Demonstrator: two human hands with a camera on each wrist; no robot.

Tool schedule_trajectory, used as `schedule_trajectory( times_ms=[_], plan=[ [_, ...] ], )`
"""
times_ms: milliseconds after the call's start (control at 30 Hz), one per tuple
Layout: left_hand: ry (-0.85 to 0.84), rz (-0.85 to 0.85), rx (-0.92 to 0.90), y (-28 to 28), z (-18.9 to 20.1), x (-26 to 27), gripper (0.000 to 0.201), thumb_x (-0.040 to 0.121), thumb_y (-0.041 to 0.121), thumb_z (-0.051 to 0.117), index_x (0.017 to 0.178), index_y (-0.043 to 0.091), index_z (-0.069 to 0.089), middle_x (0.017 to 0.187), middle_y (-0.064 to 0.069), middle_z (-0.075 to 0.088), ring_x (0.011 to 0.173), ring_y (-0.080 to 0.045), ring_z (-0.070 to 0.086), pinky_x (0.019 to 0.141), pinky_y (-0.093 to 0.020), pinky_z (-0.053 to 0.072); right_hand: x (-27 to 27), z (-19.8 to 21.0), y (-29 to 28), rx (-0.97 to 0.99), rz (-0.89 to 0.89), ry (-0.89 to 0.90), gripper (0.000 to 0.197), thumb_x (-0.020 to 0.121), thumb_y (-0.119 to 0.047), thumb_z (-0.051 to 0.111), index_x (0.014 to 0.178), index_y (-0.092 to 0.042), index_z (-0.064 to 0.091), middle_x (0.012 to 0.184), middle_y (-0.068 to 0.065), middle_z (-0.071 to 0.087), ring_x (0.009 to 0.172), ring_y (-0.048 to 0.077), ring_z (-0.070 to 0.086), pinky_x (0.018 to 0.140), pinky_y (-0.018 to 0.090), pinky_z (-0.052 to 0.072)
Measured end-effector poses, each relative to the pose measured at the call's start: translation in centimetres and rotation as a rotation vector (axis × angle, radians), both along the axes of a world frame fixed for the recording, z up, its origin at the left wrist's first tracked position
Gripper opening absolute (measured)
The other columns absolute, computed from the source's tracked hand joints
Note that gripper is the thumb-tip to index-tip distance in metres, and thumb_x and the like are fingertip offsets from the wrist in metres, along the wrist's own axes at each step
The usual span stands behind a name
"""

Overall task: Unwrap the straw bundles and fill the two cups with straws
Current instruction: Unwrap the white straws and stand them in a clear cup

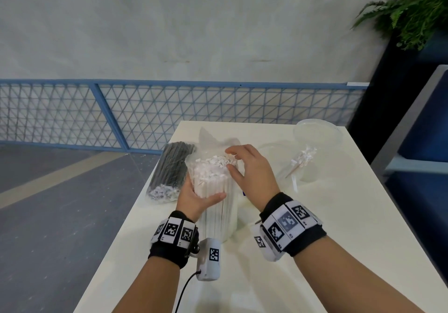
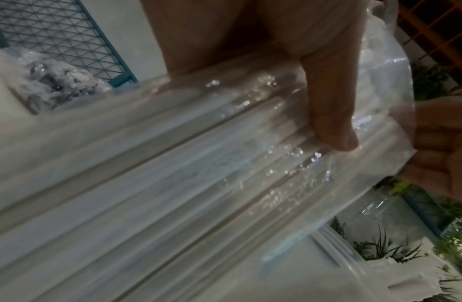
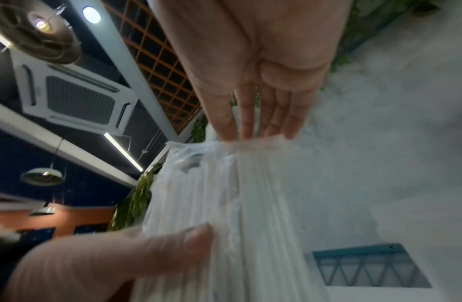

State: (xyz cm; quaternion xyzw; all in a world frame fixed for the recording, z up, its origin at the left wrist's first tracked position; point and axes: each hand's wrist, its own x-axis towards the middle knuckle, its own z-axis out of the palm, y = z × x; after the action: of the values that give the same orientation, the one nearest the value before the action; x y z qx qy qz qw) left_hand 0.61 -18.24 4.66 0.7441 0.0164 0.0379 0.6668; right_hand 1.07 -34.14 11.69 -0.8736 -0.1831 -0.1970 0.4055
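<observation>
A tall bundle of white straws stands upright on the white table, inside a clear plastic bag that is open at the top. My left hand grips the bundle around its middle, thumb pressed on the plastic. My right hand reaches over the top, its straight fingers touching the bag's upper edge. A wrapped bundle of black straws lies to the left. Two clear cups stand at the far right, the nearer one faint, with a few wrapped straws there.
The table's left edge drops to the grey floor close to the black bundle. A blue mesh fence runs behind the table. A dark planter with a fern and a blue seat stand to the right.
</observation>
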Motion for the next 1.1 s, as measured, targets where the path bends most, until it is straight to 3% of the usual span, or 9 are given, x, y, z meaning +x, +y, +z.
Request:
schedule_trajectory(
  times_ms=[100,233,433,567,667,733,833,933,1100],
  plan=[
    [-0.009,-0.003,-0.015,-0.1,0.0,-0.1,0.097,0.048,0.022,0.090,0.132,0.018,0.043,0.127,0.000,0.058,0.120,-0.013,0.055,0.103,-0.041,0.044,0.6,0.1,-0.2,-0.100,-0.009,0.230,0.045,0.087,-0.022,0.061,0.129,-0.011,0.049,0.123,0.009,0.057,0.109,0.023,0.057,0.094,0.028,0.043],
    [-0.015,-0.012,-0.026,0.2,-0.4,-0.1,0.103,0.041,0.034,0.088,0.132,0.020,0.043,0.127,-0.001,0.058,0.119,-0.015,0.055,0.101,-0.040,0.046,0.9,0.6,-1.2,-0.029,0.163,0.422,0.053,0.082,-0.024,0.069,0.130,-0.013,0.050,0.126,0.004,0.060,0.106,0.013,0.059,0.090,0.019,0.044],
    [-0.011,-0.068,-0.022,0.1,-0.8,0.3,0.069,0.057,-0.004,0.083,0.107,0.030,0.050,0.107,0.004,0.063,0.097,-0.003,0.063,0.077,-0.017,0.055,1.1,0.2,-2.3,-0.016,0.350,0.583,0.071,0.077,-0.012,0.074,0.138,-0.021,0.039,0.115,-0.015,0.050,0.081,0.006,0.057,0.069,0.004,0.045],
    [0.008,-0.080,-0.022,0.6,-1.1,0.0,0.081,0.046,0.019,0.090,0.116,0.029,0.049,0.117,-0.003,0.062,0.112,-0.017,0.059,0.093,-0.035,0.051,1.1,-0.3,-2.6,0.292,0.377,0.700,0.045,0.092,-0.017,0.054,0.136,-0.013,0.044,0.099,-0.014,0.058,0.082,0.002,0.059,0.071,0.011,0.051],
    [0.001,-0.093,0.033,0.5,-1.5,-0.1,0.088,0.044,0.033,0.088,0.122,0.025,0.048,0.120,-0.004,0.062,0.114,-0.017,0.059,0.097,-0.044,0.049,1.1,-0.7,-2.8,0.188,0.374,0.643,0.054,0.087,-0.015,0.062,0.137,-0.021,0.042,0.111,-0.011,0.059,0.064,-0.001,0.064,0.071,0.011,0.051],
    [0.008,-0.092,0.060,0.3,-1.5,-0.1,0.087,0.044,0.034,0.087,0.121,0.029,0.047,0.119,-0.001,0.062,0.113,-0.015,0.059,0.097,-0.045,0.049,1.4,-1.2,-2.7,0.077,0.290,0.545,0.060,0.081,-0.019,0.070,0.136,-0.023,0.044,0.121,0.000,0.060,0.069,0.000,0.066,0.067,0.004,0.044],
    [0.035,-0.108,0.138,0.3,-1.7,-0.1,0.094,0.042,0.041,0.087,0.125,0.030,0.044,0.124,0.000,0.060,0.118,-0.015,0.056,0.101,-0.044,0.046,1.4,-1.7,-2.4,0.090,0.145,0.459,0.063,0.074,-0.023,0.076,0.131,-0.018,0.048,0.109,-0.001,0.057,0.076,0.004,0.058,0.067,0.004,0.041],
    [0.087,-0.126,0.193,0.4,-1.8,0.0,0.125,0.036,0.057,0.088,0.141,0.021,0.029,0.139,-0.003,0.048,0.130,-0.018,0.044,0.108,-0.047,0.038,0.9,-2.2,-1.7,0.080,0.055,0.396,0.062,0.072,-0.028,0.078,0.125,-0.016,0.050,0.099,-0.005,0.053,0.082,0.010,0.053,0.066,0.011,0.038],
    [0.076,-0.090,0.142,0.7,-2.2,0.7,0.122,0.038,0.051,0.091,0.140,0.027,0.029,0.140,-0.003,0.048,0.131,-0.019,0.044,0.107,-0.049,0.039,0.0,-3.4,-0.9,0.065,0.048,0.386,0.052,0.080,-0.030,0.069,0.124,-0.013,0.048,0.092,-0.006,0.050,0.091,0.015,0.048,0.073,0.022,0.036]
  ],
)
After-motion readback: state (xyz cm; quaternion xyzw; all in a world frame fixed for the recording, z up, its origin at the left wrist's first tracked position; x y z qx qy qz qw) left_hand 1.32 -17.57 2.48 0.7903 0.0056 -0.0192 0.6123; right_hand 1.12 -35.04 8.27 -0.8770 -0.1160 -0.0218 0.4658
